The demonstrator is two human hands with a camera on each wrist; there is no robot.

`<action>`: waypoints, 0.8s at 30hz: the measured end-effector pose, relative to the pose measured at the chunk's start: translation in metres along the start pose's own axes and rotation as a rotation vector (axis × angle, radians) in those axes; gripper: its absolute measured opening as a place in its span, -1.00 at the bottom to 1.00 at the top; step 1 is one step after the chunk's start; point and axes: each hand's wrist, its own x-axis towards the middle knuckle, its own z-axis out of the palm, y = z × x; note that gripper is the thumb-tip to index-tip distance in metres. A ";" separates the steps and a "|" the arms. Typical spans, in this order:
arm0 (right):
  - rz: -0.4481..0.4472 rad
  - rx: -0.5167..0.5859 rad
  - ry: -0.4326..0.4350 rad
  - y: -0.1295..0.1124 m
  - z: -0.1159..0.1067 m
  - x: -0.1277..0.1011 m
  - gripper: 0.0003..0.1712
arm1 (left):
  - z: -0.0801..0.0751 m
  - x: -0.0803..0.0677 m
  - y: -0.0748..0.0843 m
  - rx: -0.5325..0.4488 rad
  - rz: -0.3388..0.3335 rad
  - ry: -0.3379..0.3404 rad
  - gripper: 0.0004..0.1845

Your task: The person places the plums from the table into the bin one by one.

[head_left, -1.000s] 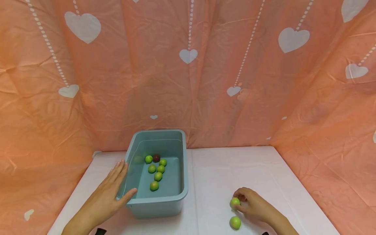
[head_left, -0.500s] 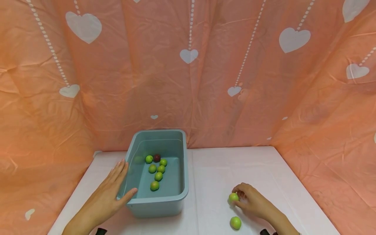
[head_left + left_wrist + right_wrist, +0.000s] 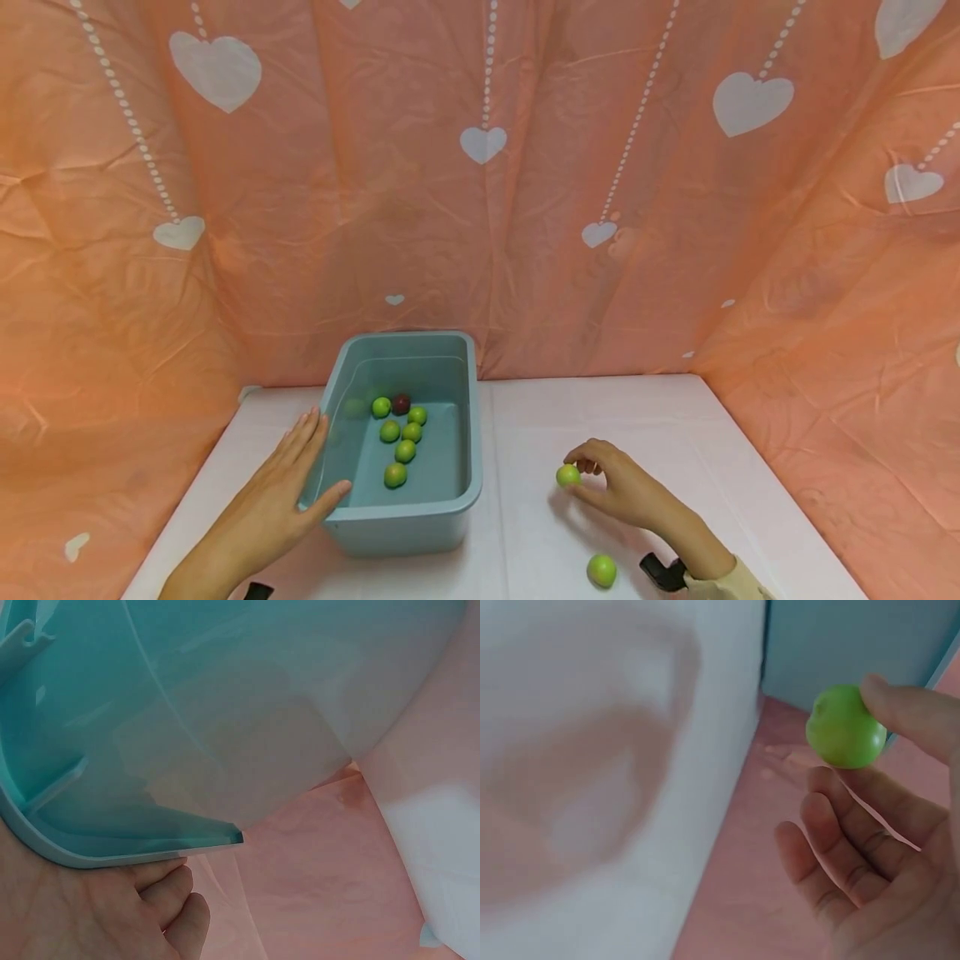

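Under rt hand (image 3: 626,492): pinched fruit (image 3: 845,725)

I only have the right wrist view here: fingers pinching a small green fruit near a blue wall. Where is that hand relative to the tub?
Observer: The right hand holds the green fruit above the white table, right of the blue tub.
Operator: Anything in the tub?
Observer: Six green fruits and one dark red fruit.
Operator: And the other hand?
Observer: The left hand rests on the tub's left rim, thumb over the near corner.
Operator: More fruit outside?
Observer: One loose green fruit on the table.
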 end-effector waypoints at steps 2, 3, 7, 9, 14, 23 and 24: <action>-0.007 0.000 -0.006 -0.004 -0.001 0.009 -0.71 | 0.000 0.000 0.000 0.002 0.001 0.000 0.07; -0.008 -0.003 -0.007 -0.006 -0.002 0.014 -0.71 | 0.000 0.000 0.000 0.002 0.002 0.002 0.07; -0.009 -0.011 -0.017 -0.013 -0.003 0.033 -0.70 | 0.000 -0.001 0.000 0.000 0.002 0.002 0.07; -0.019 -0.018 -0.011 -0.015 -0.004 0.041 -0.69 | 0.001 -0.001 0.000 -0.004 0.003 0.004 0.07; -0.072 -0.018 0.011 -0.019 -0.007 0.059 -0.64 | 0.001 0.000 0.000 0.000 -0.002 0.002 0.08; -0.127 0.015 0.018 -0.028 -0.015 0.088 -0.61 | 0.000 -0.001 0.001 -0.006 -0.009 -0.004 0.08; -0.126 0.020 0.016 -0.029 -0.016 0.091 -0.62 | 0.000 -0.001 0.001 -0.007 -0.009 -0.005 0.08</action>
